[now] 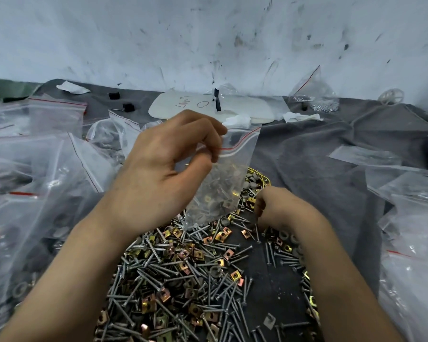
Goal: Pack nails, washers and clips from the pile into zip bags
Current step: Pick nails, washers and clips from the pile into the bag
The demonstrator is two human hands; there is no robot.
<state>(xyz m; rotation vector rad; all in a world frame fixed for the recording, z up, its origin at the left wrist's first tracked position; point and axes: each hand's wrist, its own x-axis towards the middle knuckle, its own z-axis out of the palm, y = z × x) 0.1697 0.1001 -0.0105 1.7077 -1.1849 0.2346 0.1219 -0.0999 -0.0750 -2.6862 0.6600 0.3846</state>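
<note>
A clear zip bag [235, 159] with a red line at its mouth hangs above the pile, partly filled with nails, washers and clips. My left hand [163, 166] pinches its top edge between thumb and fingers. The pile [178, 275] of grey nails, brass-coloured clips and grey washers spreads over the dark cloth below. My right hand [279, 208] reaches down into the pile's far right part with curled fingers; its fingertips are hidden, so what they hold is unclear.
Heaps of filled and empty zip bags lie at the left [35, 174] and right [410, 218]. A white board [208, 107] with red marks, crumpled tissue and another bag [314, 95] sit by the stained wall. Grey cloth [319, 149] covers the table.
</note>
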